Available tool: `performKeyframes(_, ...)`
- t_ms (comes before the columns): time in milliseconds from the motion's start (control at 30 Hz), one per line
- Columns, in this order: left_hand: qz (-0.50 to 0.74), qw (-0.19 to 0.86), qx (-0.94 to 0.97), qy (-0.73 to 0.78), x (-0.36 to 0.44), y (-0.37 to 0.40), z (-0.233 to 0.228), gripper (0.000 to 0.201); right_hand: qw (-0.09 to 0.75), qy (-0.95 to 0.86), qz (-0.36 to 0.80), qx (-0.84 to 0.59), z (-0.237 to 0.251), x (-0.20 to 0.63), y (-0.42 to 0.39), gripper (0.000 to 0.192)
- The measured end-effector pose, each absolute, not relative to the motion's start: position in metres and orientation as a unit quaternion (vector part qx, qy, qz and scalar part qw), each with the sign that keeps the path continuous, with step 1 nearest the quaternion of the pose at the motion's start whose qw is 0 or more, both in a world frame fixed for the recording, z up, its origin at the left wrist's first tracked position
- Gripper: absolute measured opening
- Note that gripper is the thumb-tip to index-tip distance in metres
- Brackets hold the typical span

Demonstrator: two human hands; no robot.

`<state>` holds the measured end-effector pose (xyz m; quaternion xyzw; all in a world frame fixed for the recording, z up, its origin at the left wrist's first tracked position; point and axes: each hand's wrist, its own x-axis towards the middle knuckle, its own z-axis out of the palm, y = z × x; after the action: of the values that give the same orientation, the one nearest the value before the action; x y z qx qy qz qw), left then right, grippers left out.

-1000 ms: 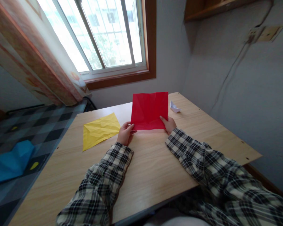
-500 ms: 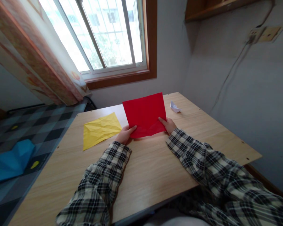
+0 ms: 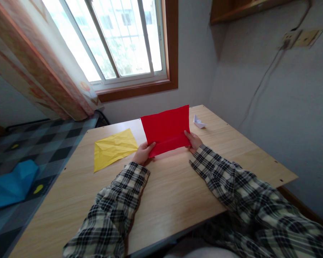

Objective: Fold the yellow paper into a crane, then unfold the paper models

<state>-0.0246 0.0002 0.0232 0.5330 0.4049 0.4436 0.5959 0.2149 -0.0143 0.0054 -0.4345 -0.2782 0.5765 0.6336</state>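
1. Past the worktop's (image 3: 167,200) left edge, I see blue paper (image 3: 13,184) on a checked cover (image 3: 56,139), well apart from both hands.
2. Near the worktop's far-left corner lies a yellow sheet (image 3: 115,148), creased all over.
3. My left hand (image 3: 142,153) pinches the red sheet (image 3: 167,127) at its lower left corner, thumb on the near face, other fingers mostly hidden behind. It sits just beside the yellow one; I can't tell whether they touch.
4. The red sheet is held between the hands, tilted, seemingly raised off the worktop, its top reaching across the far edge in my view. A crosswise line runs near its lower edge. I judge it light, thin and floppy, quick to crease and easy to tear; I'd take it by both lower corners with a soft pinch, thumbs on top, without tugging.
5. My right hand (image 3: 194,141) grips the lower right side, thumb in front, fingers behind.
6. A white boat (image 3: 199,122) stands near the worktop's far-right corner, beyond the right hand, apart from it.
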Motion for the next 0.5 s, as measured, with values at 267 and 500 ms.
performKeyframes(267, 0.453, 0.61, 0.5, 0.415, -0.028, 0.001, 0.027, 0.032, 0.622, -0.282, 0.604, -0.411, 0.011, 0.215, -0.016, 0.023)
performKeyframes(500, 0.497, 0.663, 0.388, 0.403, -0.03, 0.008, 0.023, 0.025, 0.579, -0.326, 0.631, -0.4, 0.009, 0.22, -0.015, 0.019)
